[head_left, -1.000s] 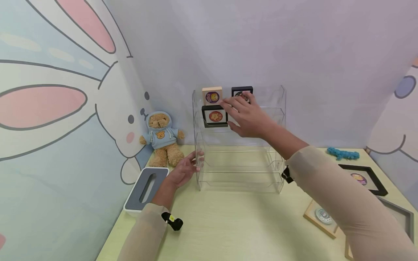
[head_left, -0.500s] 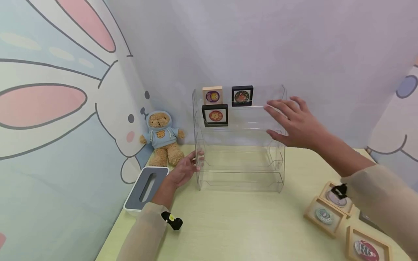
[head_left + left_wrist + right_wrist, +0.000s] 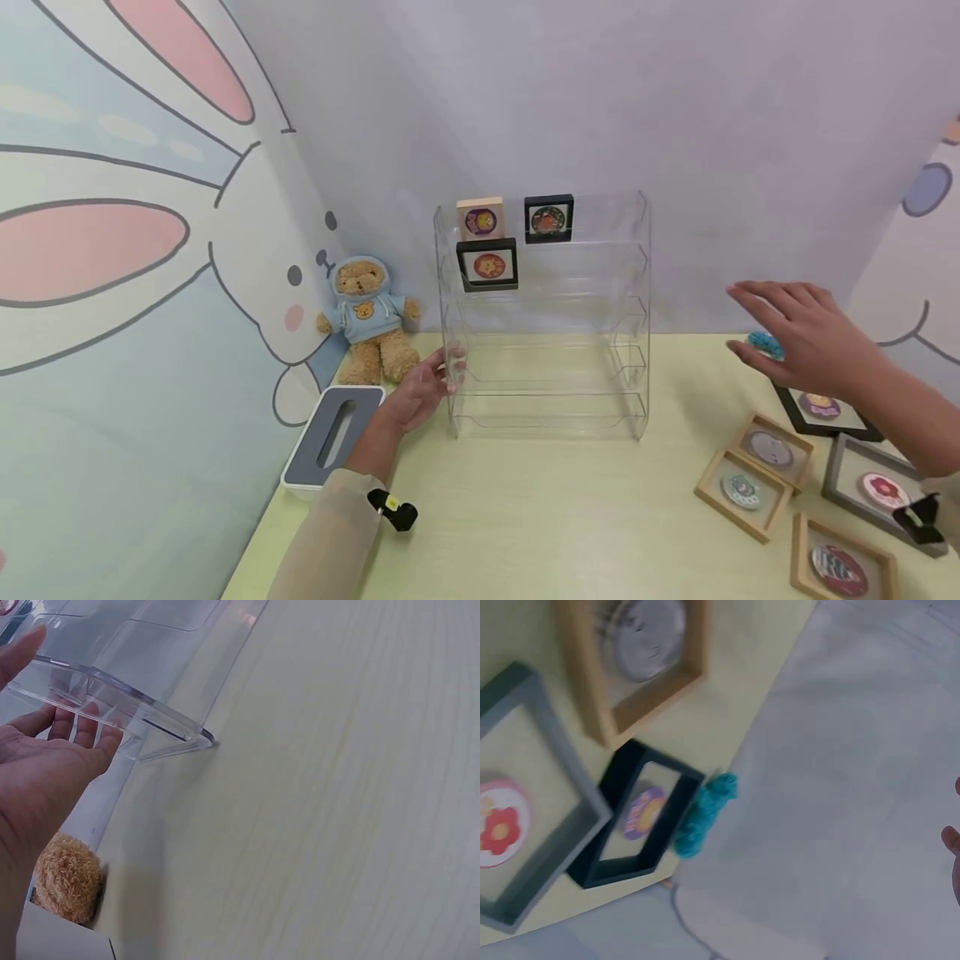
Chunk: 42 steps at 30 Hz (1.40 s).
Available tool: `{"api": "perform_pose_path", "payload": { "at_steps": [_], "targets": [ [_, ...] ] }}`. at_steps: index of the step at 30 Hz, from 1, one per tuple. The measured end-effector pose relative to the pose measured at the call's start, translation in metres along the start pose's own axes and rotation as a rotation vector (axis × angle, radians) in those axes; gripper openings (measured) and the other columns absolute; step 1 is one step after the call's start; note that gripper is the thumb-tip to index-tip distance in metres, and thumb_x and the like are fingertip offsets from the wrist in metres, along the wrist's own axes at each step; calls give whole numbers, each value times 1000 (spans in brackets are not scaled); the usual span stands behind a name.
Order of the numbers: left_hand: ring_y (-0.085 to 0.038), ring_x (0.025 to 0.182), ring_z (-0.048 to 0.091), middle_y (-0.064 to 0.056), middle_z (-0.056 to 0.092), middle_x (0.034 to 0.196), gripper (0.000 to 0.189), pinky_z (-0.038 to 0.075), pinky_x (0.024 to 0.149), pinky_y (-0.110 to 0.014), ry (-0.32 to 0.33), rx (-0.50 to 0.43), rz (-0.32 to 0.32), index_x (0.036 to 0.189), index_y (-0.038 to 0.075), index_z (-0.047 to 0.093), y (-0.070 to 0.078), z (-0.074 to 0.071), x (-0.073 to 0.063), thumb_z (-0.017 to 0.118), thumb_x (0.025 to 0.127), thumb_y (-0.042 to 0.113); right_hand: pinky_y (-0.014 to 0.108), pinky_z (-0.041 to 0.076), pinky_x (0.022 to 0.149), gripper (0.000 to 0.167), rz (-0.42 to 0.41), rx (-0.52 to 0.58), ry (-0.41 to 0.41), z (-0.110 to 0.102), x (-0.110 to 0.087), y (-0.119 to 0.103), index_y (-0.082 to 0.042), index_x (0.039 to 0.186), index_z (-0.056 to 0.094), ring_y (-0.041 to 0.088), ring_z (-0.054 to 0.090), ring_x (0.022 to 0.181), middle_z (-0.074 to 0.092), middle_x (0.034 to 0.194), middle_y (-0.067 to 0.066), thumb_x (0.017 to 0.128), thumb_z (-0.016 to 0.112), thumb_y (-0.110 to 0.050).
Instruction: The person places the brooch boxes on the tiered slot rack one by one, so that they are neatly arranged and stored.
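Note:
My left hand (image 3: pixel 416 396) holds the left side panel of a clear acrylic display rack (image 3: pixel 551 395). In the left wrist view, the thumb (image 3: pixel 22 656) and fingers (image 3: pixel 82 727) lie on either side of the panel's edge. A small wooden frame (image 3: pixel 481 203) and a black frame (image 3: pixel 549 201) stand on the top tier. Another black frame (image 3: pixel 487 246), with an orange badge, stands one tier lower at the left. My right hand (image 3: pixel 813 337) is in the air right of the rack, fingers extended, holding nothing. Beneath it lies a black frame (image 3: pixel 825 430) with a purple-and-yellow badge.
Right of the rack lie several wooden frames (image 3: pixel 738 527) with badges, and a grey frame (image 3: pixel 834 479) with a flower badge. A blue fuzzy item (image 3: pixel 765 343) lies behind them. At the left are a teddy bear (image 3: pixel 367 312) and a grey-lidded tissue box (image 3: pixel 318 450).
My right hand has moved away from the rack's upper tiers, rightward and down to above the frames on the table. The left hand stays on the rack; the three framed pieces there remain standing.

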<state>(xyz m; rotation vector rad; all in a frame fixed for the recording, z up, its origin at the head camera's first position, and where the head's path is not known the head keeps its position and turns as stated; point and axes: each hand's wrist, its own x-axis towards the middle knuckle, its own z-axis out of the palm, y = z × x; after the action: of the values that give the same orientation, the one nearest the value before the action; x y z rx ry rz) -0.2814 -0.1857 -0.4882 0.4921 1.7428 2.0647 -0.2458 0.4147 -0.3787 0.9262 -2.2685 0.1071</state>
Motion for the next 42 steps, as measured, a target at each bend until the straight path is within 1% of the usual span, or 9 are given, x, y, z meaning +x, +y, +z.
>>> {"api": "perform_pose_path", "payload": {
  "at_steps": [7,12,16,19,23,26,29,35,42],
  "targets": [
    [-29,155,35,3,44,156,81,39,124,-39,-2,6,0,174,0,19,1,-1,0,52,101,-7,82,40,102,81,266,-88,-288,4,-79,26,2,157,51,58,54,127,58,144,32,102,75,-53],
    [-25,151,39,4,46,154,79,39,123,-39,-6,5,-1,174,-1,20,1,-1,0,51,102,-9,84,44,94,97,371,-127,-430,8,-128,41,5,163,41,62,51,128,52,146,37,96,80,-53],
    [-18,145,44,2,46,155,79,41,121,-36,-13,-2,16,173,-2,20,1,-2,0,52,101,-8,85,47,84,108,456,-92,-538,8,-152,49,7,165,33,65,46,128,46,149,40,93,80,-59],
    [-16,142,46,0,45,157,79,43,118,-33,-14,-3,27,173,-2,20,1,-2,-1,51,101,-9,85,49,80,114,497,-68,-593,11,-163,52,8,164,31,66,45,124,43,147,40,88,86,-57],
    [-15,140,48,-3,45,159,77,44,117,-33,-15,-4,31,173,-1,21,0,-2,-1,49,102,-10,85,49,79,119,511,-66,-587,17,-174,51,7,164,32,65,45,121,44,144,39,79,95,-47],
    [-17,141,49,-6,43,161,76,43,118,-36,-16,-5,29,173,0,23,-2,-2,0,49,103,-10,87,48,81,119,508,-37,-600,18,-177,48,7,164,32,67,45,123,44,145,40,81,94,-50],
    [-19,142,48,-3,45,158,76,43,118,-37,-18,-11,30,173,0,24,-3,-3,0,50,102,-10,90,45,84,118,502,-2,-614,17,-175,41,6,166,31,68,45,125,45,147,41,84,90,-56],
    [-19,144,46,6,48,153,76,42,120,-36,-14,-22,27,173,0,23,-1,0,0,49,101,-10,90,44,88,116,500,-20,-607,13,-179,31,6,166,31,69,45,124,46,146,41,85,89,-54],
    [-24,146,44,2,46,155,74,42,119,-36,-18,-25,32,171,-1,26,-2,-2,-1,50,101,-10,87,43,91,110,527,-17,-584,12,-190,24,8,165,30,68,45,121,46,142,43,93,82,-56]
  ]
}}
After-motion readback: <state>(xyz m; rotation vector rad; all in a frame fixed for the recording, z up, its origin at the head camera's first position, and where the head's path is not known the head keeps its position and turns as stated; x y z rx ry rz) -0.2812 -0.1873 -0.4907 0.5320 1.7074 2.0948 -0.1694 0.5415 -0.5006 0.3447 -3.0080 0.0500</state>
